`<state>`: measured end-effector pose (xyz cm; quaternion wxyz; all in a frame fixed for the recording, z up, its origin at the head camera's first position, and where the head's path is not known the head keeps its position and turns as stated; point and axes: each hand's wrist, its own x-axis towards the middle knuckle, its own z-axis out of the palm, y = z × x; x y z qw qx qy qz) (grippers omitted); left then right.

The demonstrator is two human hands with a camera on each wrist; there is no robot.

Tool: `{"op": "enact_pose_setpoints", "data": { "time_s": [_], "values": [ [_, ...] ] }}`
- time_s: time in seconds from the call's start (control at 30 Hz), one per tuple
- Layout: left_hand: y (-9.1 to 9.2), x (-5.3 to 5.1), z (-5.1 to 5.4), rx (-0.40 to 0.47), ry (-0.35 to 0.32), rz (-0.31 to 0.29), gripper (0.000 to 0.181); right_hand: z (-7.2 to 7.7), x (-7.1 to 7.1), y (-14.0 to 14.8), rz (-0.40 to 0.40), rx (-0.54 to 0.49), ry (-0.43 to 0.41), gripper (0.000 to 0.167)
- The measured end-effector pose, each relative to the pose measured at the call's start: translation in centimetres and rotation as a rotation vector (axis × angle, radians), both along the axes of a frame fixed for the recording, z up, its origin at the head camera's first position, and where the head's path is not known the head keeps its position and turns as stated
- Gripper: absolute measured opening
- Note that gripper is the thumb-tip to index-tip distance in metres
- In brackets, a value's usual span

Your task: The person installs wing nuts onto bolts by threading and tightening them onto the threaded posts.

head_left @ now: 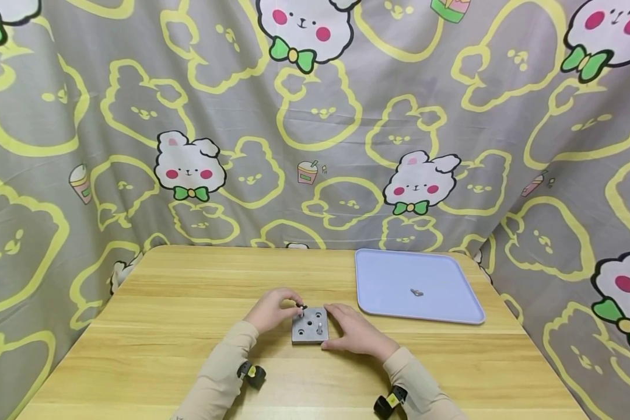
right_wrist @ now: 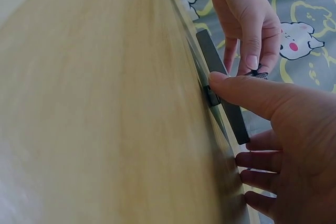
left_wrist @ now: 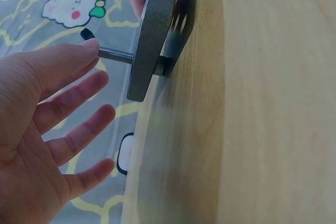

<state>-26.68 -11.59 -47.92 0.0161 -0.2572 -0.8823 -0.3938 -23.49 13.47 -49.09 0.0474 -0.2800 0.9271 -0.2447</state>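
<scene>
A square grey metal plate (head_left: 310, 334) with several holes lies on the table, raised slightly on bolt heads beneath it. Two threaded bolts stand up through it; one bolt (left_wrist: 116, 55) rises at its far left corner, the other bolt (head_left: 319, 328) near its right side. My left hand (head_left: 274, 310) pinches a small black wing nut (left_wrist: 87, 34) between thumb and index finger at the tip of the far-left bolt, its other fingers spread. My right hand (head_left: 358, 332) grips the plate's right side, thumb (right_wrist: 231, 85) on the near edge and fingers at the far edge.
A light blue tray (head_left: 399, 271) sits at the back right of the wooden table (head_left: 199, 280). A few small metal pieces (head_left: 416, 292) lie on it. Behind the table hangs a patterned grey curtain (head_left: 341, 169).
</scene>
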Motion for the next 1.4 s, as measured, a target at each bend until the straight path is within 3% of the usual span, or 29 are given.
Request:
{"op": "enact_pose_setpoints", "data": {
  "time_s": [0.57, 0.8, 1.4],
  "values": [
    [0.03, 0.14, 0.28, -0.036, 0.037, -0.006, 0.010, -0.09, -0.03, 0.04, 0.000, 0.001, 0.001, 0.095],
    [0.00, 0.12, 0.30, -0.029, -0.003, -0.003, 0.011, 0.05, 0.08, 0.01, -0.001, -0.001, -0.004, 0.093],
    [0.13, 0.19, 0.18, -0.030, 0.008, 0.001, 0.011, 0.02, 0.06, 0.03, 0.004, -0.004, 0.002, 0.094]
  ]
}}
